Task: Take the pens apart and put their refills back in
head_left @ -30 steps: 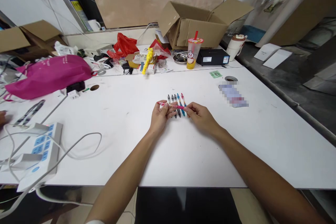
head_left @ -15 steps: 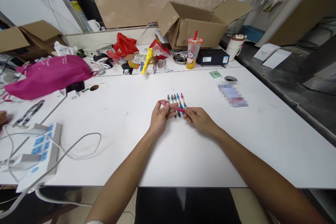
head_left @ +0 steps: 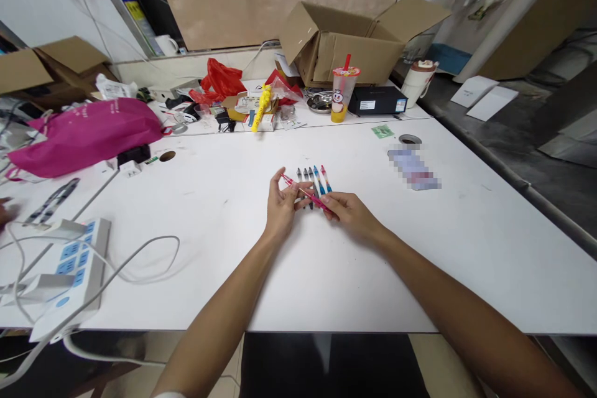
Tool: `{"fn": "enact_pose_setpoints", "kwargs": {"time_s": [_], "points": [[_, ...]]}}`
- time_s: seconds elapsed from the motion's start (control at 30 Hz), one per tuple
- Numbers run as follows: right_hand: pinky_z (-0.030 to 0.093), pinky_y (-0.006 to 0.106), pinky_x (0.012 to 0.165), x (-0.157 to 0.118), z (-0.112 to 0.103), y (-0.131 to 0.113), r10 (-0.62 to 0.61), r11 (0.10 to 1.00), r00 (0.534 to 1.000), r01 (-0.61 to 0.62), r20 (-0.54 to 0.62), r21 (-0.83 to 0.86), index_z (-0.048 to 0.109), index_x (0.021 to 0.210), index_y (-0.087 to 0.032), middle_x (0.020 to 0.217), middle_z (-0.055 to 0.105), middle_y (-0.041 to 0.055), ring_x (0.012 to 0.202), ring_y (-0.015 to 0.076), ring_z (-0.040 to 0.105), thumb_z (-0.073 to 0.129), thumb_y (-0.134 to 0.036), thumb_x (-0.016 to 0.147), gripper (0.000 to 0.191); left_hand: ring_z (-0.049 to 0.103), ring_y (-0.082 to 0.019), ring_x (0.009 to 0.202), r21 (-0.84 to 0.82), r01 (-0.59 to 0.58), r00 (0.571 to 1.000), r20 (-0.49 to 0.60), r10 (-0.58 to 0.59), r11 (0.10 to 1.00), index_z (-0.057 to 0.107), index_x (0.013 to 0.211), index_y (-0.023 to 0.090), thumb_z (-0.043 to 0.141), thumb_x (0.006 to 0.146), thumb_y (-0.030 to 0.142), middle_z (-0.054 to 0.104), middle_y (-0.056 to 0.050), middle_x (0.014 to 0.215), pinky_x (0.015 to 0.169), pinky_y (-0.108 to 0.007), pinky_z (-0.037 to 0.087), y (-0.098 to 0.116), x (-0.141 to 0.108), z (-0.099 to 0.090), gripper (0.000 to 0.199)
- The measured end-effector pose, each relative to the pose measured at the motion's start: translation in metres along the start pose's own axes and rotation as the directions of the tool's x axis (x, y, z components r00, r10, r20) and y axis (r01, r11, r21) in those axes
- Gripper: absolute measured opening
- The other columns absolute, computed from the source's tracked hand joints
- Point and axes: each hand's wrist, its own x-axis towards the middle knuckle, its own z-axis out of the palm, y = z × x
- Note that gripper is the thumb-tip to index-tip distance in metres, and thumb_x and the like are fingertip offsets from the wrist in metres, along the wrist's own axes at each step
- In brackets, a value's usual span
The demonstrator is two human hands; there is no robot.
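My left hand (head_left: 281,206) pinches a slim pink and clear pen part (head_left: 288,180) between thumb and fingers, its other fingers spread. Fingers of my right hand (head_left: 347,211) are closed on a pink pen barrel (head_left: 319,201), which slants up toward the left hand. A thin refill-like piece shows between the two parts. Just beyond the hands several pens lie side by side on the white table (head_left: 186,211): dark ones (head_left: 305,172), a blue one (head_left: 319,179) and a pink and blue one (head_left: 326,178). My hands hide the near ends of some.
A power strip (head_left: 77,267) with cables lies at the left, near a person's hand (head_left: 4,211). Behind are a magenta bag (head_left: 93,134), an open cardboard box (head_left: 357,50), a drink cup (head_left: 342,96) and a black box (head_left: 377,101). A tape roll (head_left: 410,140) sits right.
The pink pen's parts have moved apart, showing the thin piece between them. My right hand has shifted slightly down and left; my left index finger has lifted.
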Motion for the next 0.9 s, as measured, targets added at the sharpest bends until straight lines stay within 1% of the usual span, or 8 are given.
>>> {"fn": "enact_pose_setpoints", "kwargs": {"time_s": [0.1, 0.23, 0.4, 0.5, 0.6, 0.67, 0.73, 0.9], "points": [[0.034, 0.029, 0.058, 0.001, -0.003, 0.001, -0.033, 0.999, 0.997, 0.036, -0.072, 0.028, 0.058, 0.09, -0.021, 0.068, 0.053, -0.0027, 0.058, 0.0128, 0.042, 0.049, -0.053, 0.098, 0.034, 0.072, -0.018, 0.083, 0.042, -0.056, 0.997, -0.057, 0.058, 0.998, 0.041, 0.135, 0.027, 0.074, 0.085, 0.047, 0.075, -0.007, 0.099, 0.074, -0.034, 0.06, -0.001, 0.003, -0.004, 0.063], [0.031, 0.029, 0.058, 0.001, -0.005, -0.001, -0.031, 0.997, 0.991, 0.021, -0.127, -0.076, 0.054, 0.081, -0.021, 0.065, 0.049, -0.0038, 0.057, 0.0124, 0.039, 0.051, -0.052, 0.096, 0.035, 0.071, -0.017, 0.079, 0.069, -0.05, 0.998, -0.037, 0.052, 0.996, 0.047, 0.13, 0.026, 0.074, 0.085, 0.046, 0.075, -0.008, 0.098, 0.07, -0.033, 0.059, 0.001, 0.005, -0.008, 0.056], [0.028, 0.029, 0.057, -0.007, 0.005, -0.005, -0.041, 0.957, 0.999, 0.048, 0.03, -0.288, 0.055, 0.072, -0.021, 0.062, 0.047, -0.0041, 0.058, 0.0127, 0.039, 0.054, -0.049, 0.094, 0.036, 0.071, -0.017, 0.078, 0.091, -0.044, 0.999, -0.023, 0.047, 0.995, 0.049, 0.132, 0.026, 0.075, 0.084, 0.047, 0.076, -0.009, 0.101, 0.069, -0.032, 0.059, 0.004, 0.003, -0.006, 0.058], [0.026, 0.029, 0.056, -0.01, 0.01, -0.005, -0.056, 0.925, 0.994, 0.086, 0.09, -0.37, 0.049, 0.065, -0.021, 0.059, 0.042, -0.0053, 0.055, 0.0117, 0.035, 0.052, -0.045, 0.094, 0.038, 0.073, -0.021, 0.089, 0.089, 0.002, 1.0, -0.009, -0.002, 0.996, 0.043, 0.142, 0.028, 0.075, 0.085, 0.044, 0.075, -0.011, 0.109, 0.075, -0.035, 0.06, 0.003, 0.003, -0.005, 0.067], [0.026, 0.029, 0.056, -0.009, 0.007, -0.006, -0.093, 0.884, 0.995, 0.066, -0.036, -0.463, 0.046, 0.063, -0.021, 0.057, 0.042, -0.0048, 0.054, 0.0119, 0.034, 0.049, -0.045, 0.095, 0.04, 0.072, -0.024, 0.106, 0.038, 0.06, 0.997, -0.041, -0.058, 0.997, 0.028, 0.153, 0.032, 0.073, 0.088, 0.04, 0.069, -0.014, 0.128, 0.084, -0.038, 0.06, 0.002, 0.005, -0.007, 0.079], [0.027, 0.029, 0.056, -0.005, -0.002, -0.007, -0.088, 0.836, 0.982, -0.018, -0.167, -0.548, 0.049, 0.064, -0.022, 0.057, 0.047, -0.0035, 0.054, 0.0127, 0.037, 0.046, -0.046, 0.096, 0.04, 0.071, -0.025, 0.109, 0.038, 0.073, 0.994, -0.088, -0.07, 0.997, 0.032, 0.151, 0.03, 0.07, 0.091, 0.037, 0.065, -0.015, 0.135, 0.084, -0.036, 0.06, 0.002, 0.007, -0.008, 0.071], [0.027, 0.03, 0.058, -0.001, -0.012, -0.006, -0.069, 0.74, 0.963, -0.125, -0.259, -0.661, 0.052, 0.064, -0.022, 0.058, 0.053, -0.0016, 0.055, 0.0139, 0.04, 0.046, -0.044, 0.096, 0.04, 0.072, -0.024, 0.104, 0.071, 0.085, 0.988, -0.132, -0.075, 0.994, 0.043, 0.144, 0.025, 0.065, 0.094, 0.033, 0.066, -0.016, 0.133, 0.077, -0.033, 0.06, 0.002, 0.008, -0.01, 0.055], [0.029, 0.03, 0.059, 0.007, -0.028, 0.004, 0.088, 0.531, 0.955, -0.287, -0.285, -0.797, 0.06, 0.069, -0.022, 0.071, 0.067, 0.0031, 0.063, 0.0183, 0.052, 0.042, -0.04, 0.097, 0.037, 0.072, -0.017, 0.086, 0.128, 0.115, 0.977, -0.193, -0.089, 0.985, 0.058, 0.123, 0.02, 0.057, 0.094, 0.022, 0.071, -0.014, 0.118, 0.064, -0.027, 0.056, 0.005, 0.008, -0.011, 0.03]]}}
